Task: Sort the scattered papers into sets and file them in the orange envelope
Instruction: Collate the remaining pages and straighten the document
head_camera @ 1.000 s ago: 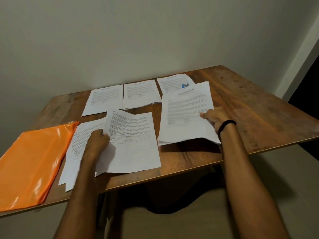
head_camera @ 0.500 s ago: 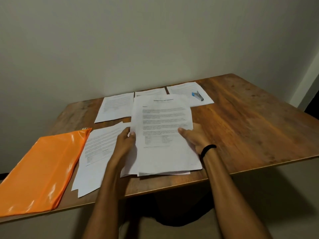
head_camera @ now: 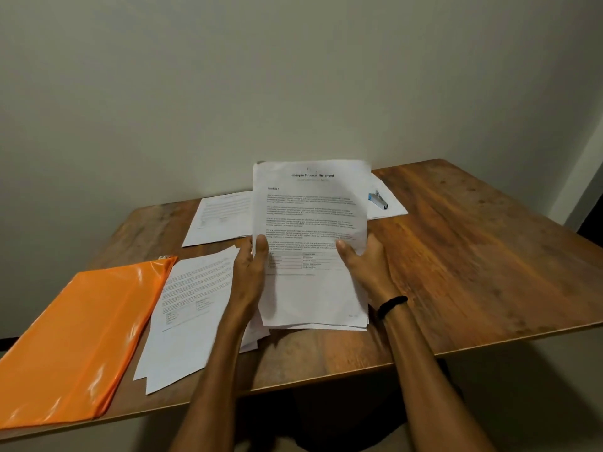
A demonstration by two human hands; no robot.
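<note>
both the left hand [head_camera: 251, 269] and right hand [head_camera: 362, 265] gripped the upright paper stack [head_camera: 313, 223] by its side edges above the tabletop [head_camera: 473, 272], the sheets probably light, floppy and prone to slipping apart.

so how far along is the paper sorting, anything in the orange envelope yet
Done: one set looks gathered into a stack. In hand: the left hand and right hand grip that stack by its sides, upright over the table. Left: the loose sheets beside the orange envelope, a back sheet and the sheet under the stapler lie unsorted; the envelope lies flat with no paper visibly filed.
</note>
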